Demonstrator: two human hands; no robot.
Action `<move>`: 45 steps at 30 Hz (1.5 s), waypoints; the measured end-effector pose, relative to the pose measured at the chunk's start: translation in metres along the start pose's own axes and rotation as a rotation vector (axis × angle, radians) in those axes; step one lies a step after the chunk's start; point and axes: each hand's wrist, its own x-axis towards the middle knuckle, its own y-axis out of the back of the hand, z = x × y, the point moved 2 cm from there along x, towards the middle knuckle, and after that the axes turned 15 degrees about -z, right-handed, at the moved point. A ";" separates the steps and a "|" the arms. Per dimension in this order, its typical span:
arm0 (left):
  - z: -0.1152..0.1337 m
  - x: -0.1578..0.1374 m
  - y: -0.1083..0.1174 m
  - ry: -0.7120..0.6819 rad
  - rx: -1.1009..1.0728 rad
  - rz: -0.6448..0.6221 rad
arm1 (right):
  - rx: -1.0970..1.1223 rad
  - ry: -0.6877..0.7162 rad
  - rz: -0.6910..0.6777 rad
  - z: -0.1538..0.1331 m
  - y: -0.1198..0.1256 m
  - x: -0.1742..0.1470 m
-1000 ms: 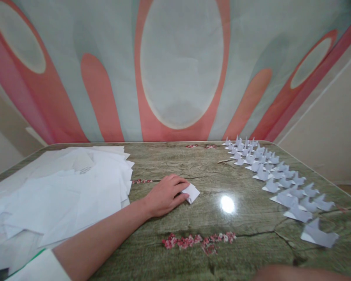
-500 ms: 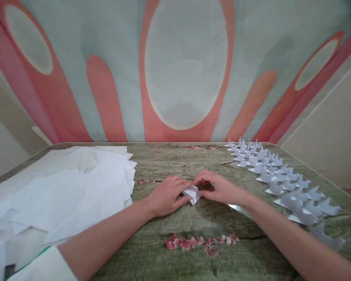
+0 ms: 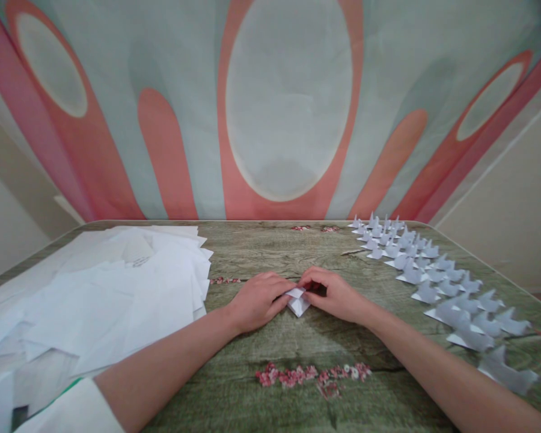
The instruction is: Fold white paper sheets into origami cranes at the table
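A small piece of folded white paper point(image 3: 299, 305) lies at the middle of the table, one corner pointing toward me. My left hand point(image 3: 262, 302) is closed on its left side, fingers resting along the upper edge. From the right, my right hand point(image 3: 336, 296) pinches the upper right part with thumb and forefinger. The fingertips of both hands nearly meet above the paper and hide its far edge. Creases and a flap show on its top face.
A wide, loose pile of white paper sheets point(image 3: 162, 294) covers the table's left side. Rows of folded paper birds point(image 3: 426, 291) stand along the right side, the nearest by my right forearm. The wood-patterned table point(image 3: 261, 249) meets a painted wall point(image 3: 288, 120) at the back.
The folded paper's visible shape has changed to a narrower diamond, its upper flap now lying flatter. Both hands have shifted slightly around it. A bright strip beside the right wrist is no longer visible.
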 end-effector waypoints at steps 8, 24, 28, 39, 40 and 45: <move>0.000 0.000 0.001 -0.025 -0.016 -0.006 | -0.028 -0.002 0.025 0.003 -0.004 -0.001; -0.009 0.001 -0.002 0.097 -0.245 0.133 | 0.031 -0.106 0.051 0.006 -0.004 0.000; -0.012 0.001 -0.003 0.114 -0.345 0.158 | 0.024 -0.136 0.078 0.006 -0.006 0.001; -0.008 0.002 0.000 0.122 -0.498 0.132 | 0.019 -0.205 0.177 0.005 -0.014 0.003; -0.008 0.002 0.001 0.110 -0.508 0.124 | 0.017 -0.205 0.183 0.005 -0.015 0.003; -0.009 0.002 0.000 0.103 -0.550 0.104 | 0.006 -0.196 0.198 0.007 -0.017 0.003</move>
